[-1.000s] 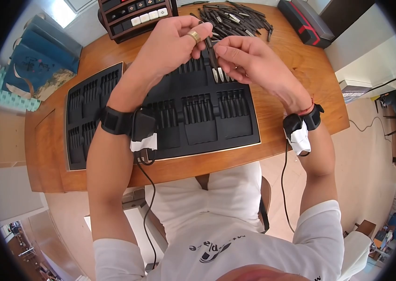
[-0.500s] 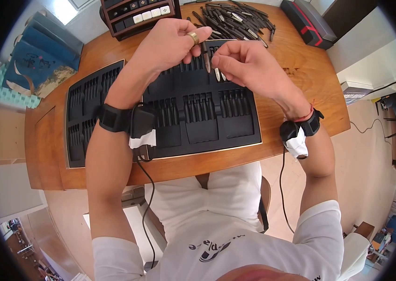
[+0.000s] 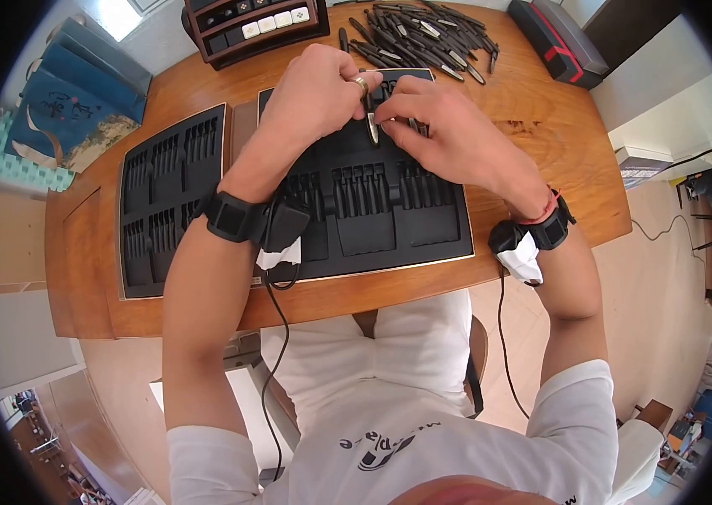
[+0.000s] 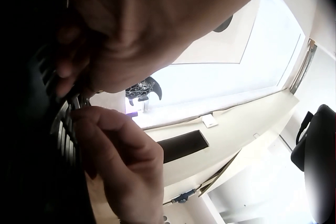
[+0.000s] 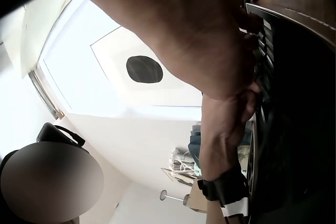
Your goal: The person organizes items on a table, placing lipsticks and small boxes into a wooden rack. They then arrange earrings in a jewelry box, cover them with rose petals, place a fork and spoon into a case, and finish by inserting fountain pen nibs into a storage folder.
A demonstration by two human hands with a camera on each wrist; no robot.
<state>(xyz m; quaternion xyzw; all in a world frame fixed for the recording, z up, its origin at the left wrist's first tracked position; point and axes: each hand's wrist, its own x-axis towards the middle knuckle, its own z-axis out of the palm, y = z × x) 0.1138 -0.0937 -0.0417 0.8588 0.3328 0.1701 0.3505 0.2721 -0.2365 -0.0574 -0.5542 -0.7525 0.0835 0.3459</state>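
Observation:
Over the back of the larger black slotted tray (image 3: 356,240), both hands meet at a slim dark pen-like piece with a pointed silver tip (image 3: 374,131). My left hand (image 3: 316,94), a ring on one finger, pinches its upper part. The thumb and fingertips of my right hand (image 3: 448,126) pinch it lower down from the right, close above the silver tip. In the left wrist view, the right hand (image 4: 126,155) sits beside a row of similar pieces (image 4: 65,142) in the tray. The left hand (image 5: 223,124) shows beneath the right one in the right wrist view.
A pile of similar dark pieces (image 3: 432,35) lies at the back of the wooden table (image 3: 533,160). A smaller slotted tray (image 3: 175,198) sits left. Behind are a wooden rack (image 3: 255,29) and a dark box with a red band (image 3: 556,42). Blue bags (image 3: 87,80) stand far left.
The pen-like piece has come slightly nearer my body, held by the left hand. My right hand, apart from it half a second ago, has moved left and nearer onto the piece.

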